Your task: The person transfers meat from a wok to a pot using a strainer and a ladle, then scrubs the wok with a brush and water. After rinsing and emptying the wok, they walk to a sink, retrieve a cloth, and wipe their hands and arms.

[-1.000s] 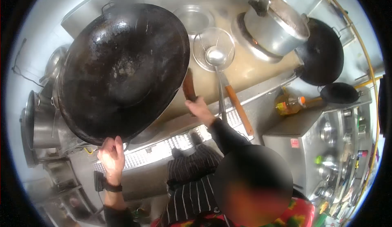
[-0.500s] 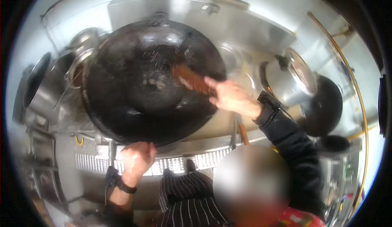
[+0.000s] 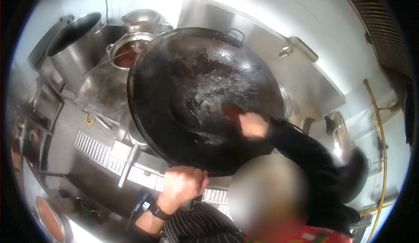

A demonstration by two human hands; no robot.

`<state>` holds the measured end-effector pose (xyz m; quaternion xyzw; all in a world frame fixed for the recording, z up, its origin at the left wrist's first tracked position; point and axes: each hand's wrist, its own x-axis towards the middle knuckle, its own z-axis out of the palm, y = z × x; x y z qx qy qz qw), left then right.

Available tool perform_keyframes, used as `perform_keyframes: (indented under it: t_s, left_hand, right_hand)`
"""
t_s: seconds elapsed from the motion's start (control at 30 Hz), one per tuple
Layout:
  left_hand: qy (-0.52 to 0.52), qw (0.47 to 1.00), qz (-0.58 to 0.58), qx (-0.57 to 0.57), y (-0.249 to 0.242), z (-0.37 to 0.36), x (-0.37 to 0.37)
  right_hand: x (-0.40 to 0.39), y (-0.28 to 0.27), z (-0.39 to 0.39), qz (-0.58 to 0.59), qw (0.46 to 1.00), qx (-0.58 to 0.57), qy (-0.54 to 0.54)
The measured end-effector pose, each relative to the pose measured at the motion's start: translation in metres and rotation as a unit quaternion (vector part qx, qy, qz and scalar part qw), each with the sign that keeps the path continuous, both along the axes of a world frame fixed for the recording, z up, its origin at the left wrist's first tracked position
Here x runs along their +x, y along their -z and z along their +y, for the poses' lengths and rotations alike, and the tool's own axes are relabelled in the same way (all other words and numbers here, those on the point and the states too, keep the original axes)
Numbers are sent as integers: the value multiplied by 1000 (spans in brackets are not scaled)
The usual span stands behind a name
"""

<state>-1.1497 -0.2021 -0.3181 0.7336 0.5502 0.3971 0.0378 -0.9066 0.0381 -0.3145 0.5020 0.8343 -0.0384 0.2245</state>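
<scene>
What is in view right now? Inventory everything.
Large round metal wok: 1, black, centre
Oblong brush: 1, brown, inside wok, blurred
Reddish-filled squat metal pot: 1, silver, left of wok
Tall cylindrical metal pot: 1, silver, upper left
Wide metal bowl: 1, silver, upper left
Black-handled round metal pot: 1, silver, right
Smaller round pan: 1, black, far right
Orange-filled round container: 1, silver, lower left
Perforated metal grating: several panels, silver, below wok
Other items: not clear enough to count
Left hand: 1, bare, at wok's near rim
Right hand: 1, bare, holding brush
</scene>
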Motion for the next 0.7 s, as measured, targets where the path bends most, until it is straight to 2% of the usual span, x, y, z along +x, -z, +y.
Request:
perform_keyframes:
  t_s: [0.07, 0.1, 0.17, 0.2, 0.23, 0.27, 0.3, 0.33, 0.37, 0.4, 0.43, 0.47, 0.5, 0.53, 0.6, 0.7]
  left_hand:
    - [9, 1000, 5, 27, -4, 7, 0]
    - [10, 999, 8, 43, 1, 8, 0]
    - [9, 999, 15, 33, 5, 4, -2]
    - [4, 1000, 13, 15, 4, 1, -1]
    - [-3, 1000, 6, 13, 5, 0, 1]
    - [-3, 1000, 8, 8, 5, -1, 1]
    - [-2, 1000, 11, 2, 4, -2, -2]
    - [-3, 1000, 6, -1, 5, -4, -3]
    - [9, 1000, 5, 2, 7, -3, -4]
    - [19, 1000, 6, 8, 8, 0, -5]
    - [22, 1000, -4, 13, 7, 2, -5]
    - [20, 1000, -7, 13, 6, 4, -4]
    - [16, 1000, -8, 16, 5, 5, -2]
    - [12, 1000, -8, 15, 4, 5, -2]
    - [11, 1000, 1, 8, 6, 4, -3]
    - [6, 1000, -13, 8, 9, -4, 1]
  right_hand:
    - [-18, -26, -36, -32, 991, -88, -92]
    - [-62, -30, -34, -18, 979, -156, -130]
    - [-75, 13, 15, 45, 984, -41, -170]
    - [-81, 33, 39, 46, 976, 117, -177]
    - [-82, 38, 66, 41, 983, 112, -141]
    - [-64, 53, 89, 93, 979, 140, -112]
    - [-25, 86, 115, 130, 964, 161, -168]
    - [-33, 46, 82, 62, 990, 117, -53]
    - [-17, 36, 69, 48, 997, 60, -24]
    - [0, 22, 43, 17, 998, 47, -50]
    - [10, 10, 20, 1, 999, -29, -31]
    - [28, 21, 9, 3, 991, -110, -75]
    - [-20, -26, -26, -66, 986, -142, -59]
    - [-29, -15, -25, -23, 984, -142, -104]
    - [-58, 1, 14, -65, 978, -144, -137]
    - [-47, 49, 77, 17, 984, 105, -141]
